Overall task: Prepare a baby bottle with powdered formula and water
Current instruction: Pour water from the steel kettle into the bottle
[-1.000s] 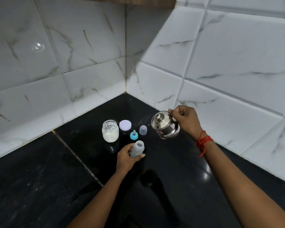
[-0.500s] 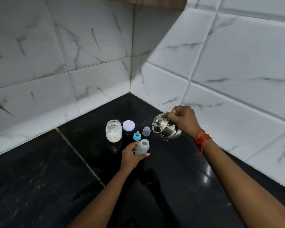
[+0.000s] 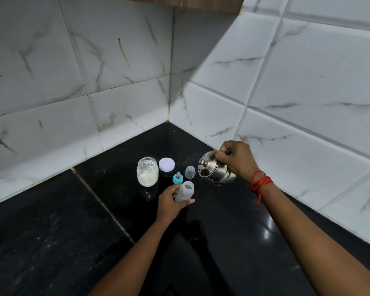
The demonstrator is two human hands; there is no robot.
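Now | your left hand (image 3: 169, 202) clamps the bottle (image 3: 185, 191) steady | right hand (image 3: 236, 160) closed on tilted kettle (image 3: 215, 170), seemingly pouring water.

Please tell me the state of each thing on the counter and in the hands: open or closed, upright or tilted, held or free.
baby bottle: open, upright, held by left hand.
steel kettle: lid on, tilted toward the bottle, pouring a thin stream, held by right hand.
powder jar: open, upright, partly full, free.
jar lid: off, flat on counter.
teat with blue ring: off the bottle, standing.
clear cap: off, standing.
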